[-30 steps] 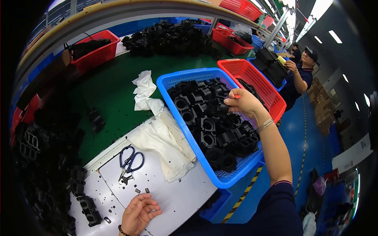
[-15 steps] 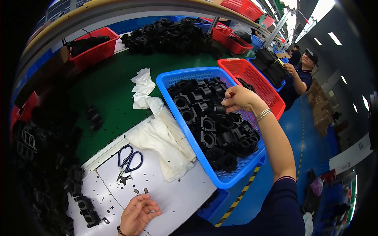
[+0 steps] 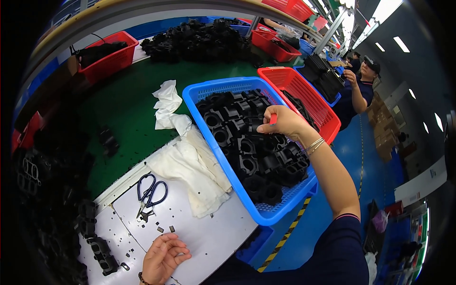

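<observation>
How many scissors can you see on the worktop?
1: the scissors lie on the white worktop, beyond the left hand and just left of the cream cloth. Any under the cloth or dark parts would be hidden.

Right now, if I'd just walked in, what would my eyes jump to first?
Probably the big blue basket in the middle, heaped with black parts, with the right hand over it and a small red thing showing at its fingers. Next, the bright red basket just beyond it, and the dark-handled scissors on the white table at lower left.
</observation>
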